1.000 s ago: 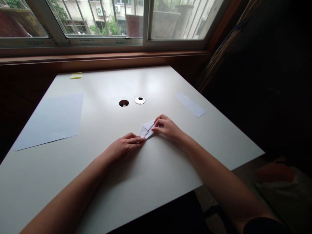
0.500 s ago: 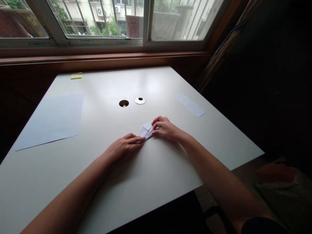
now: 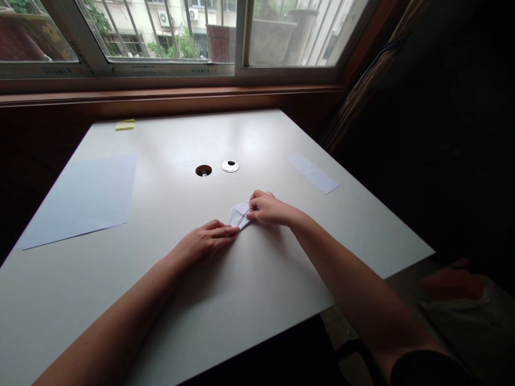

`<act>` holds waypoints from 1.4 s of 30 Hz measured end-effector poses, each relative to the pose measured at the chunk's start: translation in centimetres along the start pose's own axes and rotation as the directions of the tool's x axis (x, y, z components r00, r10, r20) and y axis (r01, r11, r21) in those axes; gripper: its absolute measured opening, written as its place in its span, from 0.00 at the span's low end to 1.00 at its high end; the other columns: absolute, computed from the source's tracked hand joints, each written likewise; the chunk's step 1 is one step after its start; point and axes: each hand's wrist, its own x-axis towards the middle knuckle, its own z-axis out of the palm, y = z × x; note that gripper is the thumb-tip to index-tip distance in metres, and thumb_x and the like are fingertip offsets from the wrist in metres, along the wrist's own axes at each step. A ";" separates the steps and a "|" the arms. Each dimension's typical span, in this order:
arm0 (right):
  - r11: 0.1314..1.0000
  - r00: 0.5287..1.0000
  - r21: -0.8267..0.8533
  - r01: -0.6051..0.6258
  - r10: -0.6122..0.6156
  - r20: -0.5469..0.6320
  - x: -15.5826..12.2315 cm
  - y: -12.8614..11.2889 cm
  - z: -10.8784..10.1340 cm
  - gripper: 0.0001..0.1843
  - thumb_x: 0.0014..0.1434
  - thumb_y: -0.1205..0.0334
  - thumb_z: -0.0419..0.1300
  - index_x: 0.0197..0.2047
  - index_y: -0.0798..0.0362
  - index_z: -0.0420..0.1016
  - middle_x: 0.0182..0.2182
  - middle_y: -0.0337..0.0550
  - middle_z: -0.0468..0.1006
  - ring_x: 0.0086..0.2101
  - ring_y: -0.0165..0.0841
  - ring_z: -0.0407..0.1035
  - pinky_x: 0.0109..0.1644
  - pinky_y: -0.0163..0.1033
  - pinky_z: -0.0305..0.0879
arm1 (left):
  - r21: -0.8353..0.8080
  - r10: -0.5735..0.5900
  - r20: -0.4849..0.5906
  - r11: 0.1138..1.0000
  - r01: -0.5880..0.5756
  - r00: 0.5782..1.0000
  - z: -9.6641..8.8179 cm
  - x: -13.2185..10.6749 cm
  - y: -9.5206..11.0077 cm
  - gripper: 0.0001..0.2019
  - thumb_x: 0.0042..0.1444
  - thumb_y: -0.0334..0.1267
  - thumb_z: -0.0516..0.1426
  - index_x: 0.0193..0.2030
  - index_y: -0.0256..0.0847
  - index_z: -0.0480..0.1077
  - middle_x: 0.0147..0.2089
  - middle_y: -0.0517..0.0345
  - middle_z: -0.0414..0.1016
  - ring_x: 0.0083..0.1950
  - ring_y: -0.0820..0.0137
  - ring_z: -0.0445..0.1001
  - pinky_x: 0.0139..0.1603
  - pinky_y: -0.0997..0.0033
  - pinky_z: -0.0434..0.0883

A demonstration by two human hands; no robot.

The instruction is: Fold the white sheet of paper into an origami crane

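Note:
A small folded piece of white paper, with crease lines crossing it, lies on the white table between my hands. At its near left corner, my left hand rests low with the fingertips pressed together on the paper's edge. My right hand grips the paper's right side, its thumb and fingers pinched on it. That hand covers the right end of the paper.
Large sheets of paper lie at the left. A paper strip is at the right. A round hole and its metal cover are beyond the hands. Yellow sticky notes sit near the far edge, below the window.
My right hand has shifted slightly left over the paper, and its fingers have curled into a tighter pinch. My left hand has stayed almost in place.

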 end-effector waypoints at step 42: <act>0.990 0.999 0.137 -0.045 0.047 -0.012 0.2 0.4 -0.4 0.06 0.48 0.60 0.71 0.27 0.51 0.79 0.47 0.46 0.68 0.47 0.41 0.67 0.51 0.41 0.68 | 0.213 -0.073 0.181 0.977 0.034 0.981 0.5 0.0 0.5 0.26 0.65 0.28 0.48 0.70 0.37 0.60 0.70 0.55 0.65 0.56 0.60 0.67 0.51 0.61 0.77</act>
